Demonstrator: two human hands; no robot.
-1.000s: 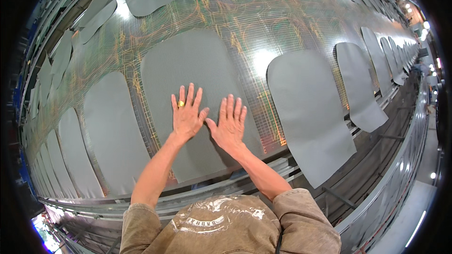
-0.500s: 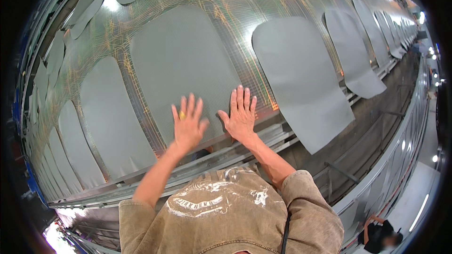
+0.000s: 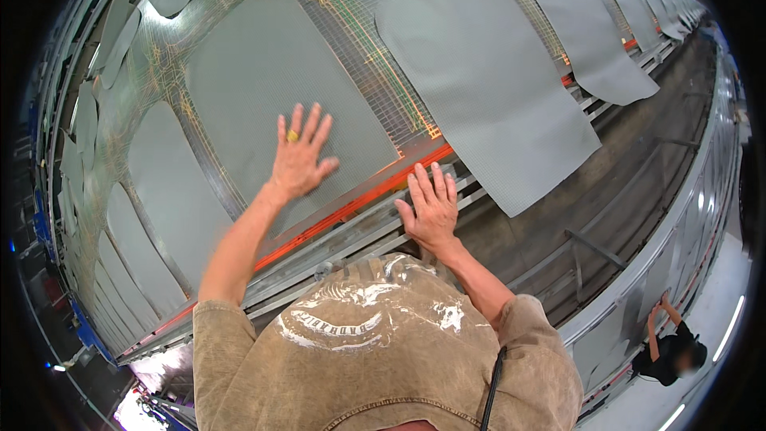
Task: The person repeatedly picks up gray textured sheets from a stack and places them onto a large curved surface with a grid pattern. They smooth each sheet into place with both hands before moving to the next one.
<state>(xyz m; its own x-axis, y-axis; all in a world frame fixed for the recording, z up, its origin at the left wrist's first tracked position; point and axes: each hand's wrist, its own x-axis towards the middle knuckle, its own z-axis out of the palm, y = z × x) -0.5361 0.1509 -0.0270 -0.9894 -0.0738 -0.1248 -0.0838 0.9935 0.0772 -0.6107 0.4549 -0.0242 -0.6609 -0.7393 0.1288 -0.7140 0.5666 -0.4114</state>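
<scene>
A large grey textured sheet with a rounded far end (image 3: 247,56) lies flat on the long table, its straight end along the near edge. Over its near part is my left hand (image 3: 298,156), palm down and fingers spread, a yellow ring on one finger. I cannot tell how firmly it presses. My right hand (image 3: 432,211) is at the table's near edge, just beyond the sheet's right corner, fingers stretched out and nothing in it. To its right, a second grey sheet (image 3: 487,80) hangs partly over the edge.
Orange and green lines cover the tabletop (image 3: 355,52). A red-orange strip (image 3: 319,225) runs along its near edge, above metal rails (image 3: 367,227). More grey sheets (image 3: 171,183) lie to the left, others recede right. Another person (image 3: 670,357) stands at panels at lower right.
My right hand has come off the sheet to the table edge. The left hand has moved farther onto the sheet. The whole view has shifted, and the red-orange edge strip shows more.
</scene>
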